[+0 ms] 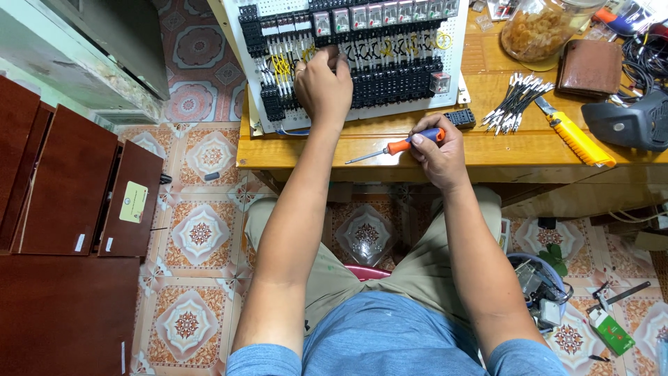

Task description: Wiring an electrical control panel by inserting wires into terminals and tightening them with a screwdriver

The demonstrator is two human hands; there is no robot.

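My left hand (323, 87) rests curled on the white relay panel (362, 66) at the bench's (487, 150) left end, fingertips among the yellow wires (280, 67). My right hand (440, 150) grips an orange-handled screwdriver (393, 147) at the bench's near edge, tip pointing left. A yellow utility knife (575, 136) lies right.

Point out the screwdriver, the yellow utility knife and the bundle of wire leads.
screwdriver (407, 145), head view, orange handle by the right hand.
yellow utility knife (576, 139), head view, mid body.
bundle of wire leads (516, 103), head view, middle of the bundle.
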